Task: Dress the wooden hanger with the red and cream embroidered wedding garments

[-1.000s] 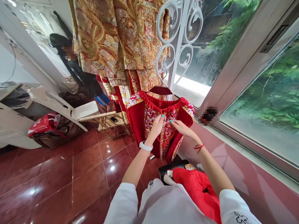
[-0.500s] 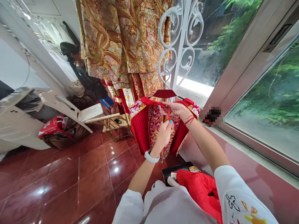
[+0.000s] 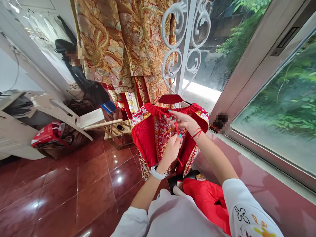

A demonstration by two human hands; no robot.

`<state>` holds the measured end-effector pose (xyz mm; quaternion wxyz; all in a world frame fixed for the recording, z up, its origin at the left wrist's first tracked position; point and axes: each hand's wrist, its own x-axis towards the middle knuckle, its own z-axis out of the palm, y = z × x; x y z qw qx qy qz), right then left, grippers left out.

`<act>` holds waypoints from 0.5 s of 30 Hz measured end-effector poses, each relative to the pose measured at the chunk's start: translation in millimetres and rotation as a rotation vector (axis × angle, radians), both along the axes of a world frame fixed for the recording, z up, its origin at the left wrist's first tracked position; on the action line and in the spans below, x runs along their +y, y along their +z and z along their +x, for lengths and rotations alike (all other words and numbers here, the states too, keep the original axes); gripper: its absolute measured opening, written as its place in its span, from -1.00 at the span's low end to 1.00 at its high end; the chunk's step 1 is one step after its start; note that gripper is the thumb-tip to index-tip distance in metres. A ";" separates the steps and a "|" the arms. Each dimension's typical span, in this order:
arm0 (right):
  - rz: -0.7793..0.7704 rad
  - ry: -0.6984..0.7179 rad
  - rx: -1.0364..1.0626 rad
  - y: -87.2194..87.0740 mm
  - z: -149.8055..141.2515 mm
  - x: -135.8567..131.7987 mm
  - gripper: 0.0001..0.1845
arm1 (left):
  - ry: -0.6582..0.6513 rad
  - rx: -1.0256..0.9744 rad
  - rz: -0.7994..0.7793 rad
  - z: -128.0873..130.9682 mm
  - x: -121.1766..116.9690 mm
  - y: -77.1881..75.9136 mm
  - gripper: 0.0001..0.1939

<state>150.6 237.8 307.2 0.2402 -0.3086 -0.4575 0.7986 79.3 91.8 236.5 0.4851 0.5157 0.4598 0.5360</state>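
A red skirt (image 3: pixel 145 133) with gold and silver embroidery hangs from a dark red hanger (image 3: pixel 170 98), its gathered waistband at the top. A thin red cord (image 3: pixel 177 126) runs between my hands, with a loose end dangling below. My left hand (image 3: pixel 172 148), a white watch on its wrist, is closed in a pinch on the cord. Higher up, at the waistband's middle, my right hand (image 3: pixel 182 119) has its fingers bent around the cord's upper part. Its fingertips partly hide the cord and the waistband edge.
Gold embroidered garments (image 3: pixel 103 42) hang behind, beside a white scrollwork metal frame (image 3: pixel 187 42). A bamboo stool (image 3: pixel 111 128) with a phone stands left, near a white chair (image 3: pixel 91 118). Red cloth (image 3: pixel 204 197) lies below me. A person in dark clothes (image 3: pixel 85 79) is at the back left.
The skirt's panels have spread and hang lower in view. The cord's loose end now shows below my left hand. My right hand's fingers have shifted along the cord. The view has turned slightly.
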 end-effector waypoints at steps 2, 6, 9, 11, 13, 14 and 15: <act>-0.172 0.073 0.046 -10.5 2.7 -2.9 -0.70 | -0.003 -0.012 -0.043 -3.2 5.0 -9.6 -0.53; -0.297 0.095 0.059 -18.7 6.4 -1.6 -0.66 | -0.023 0.110 -0.030 -16.2 20.0 -17.4 -0.61; -0.289 0.080 0.043 -18.2 7.1 3.0 -0.67 | 0.107 0.336 0.096 -31.3 29.4 -6.7 -0.75; -0.257 0.080 0.051 -19.5 7.0 5.3 -0.67 | 0.181 0.383 0.176 -40.0 32.2 2.2 -0.84; -0.230 0.078 0.059 -22.6 6.7 6.3 -0.68 | 0.167 0.365 0.214 -45.1 32.0 8.0 -0.82; -0.220 0.067 0.057 -24.4 6.7 6.2 -0.68 | 0.144 0.357 0.219 -46.4 31.1 9.2 -0.80; -0.210 0.052 0.047 -26.0 7.1 5.9 -0.70 | 0.125 0.352 0.219 -47.2 29.9 9.3 -0.80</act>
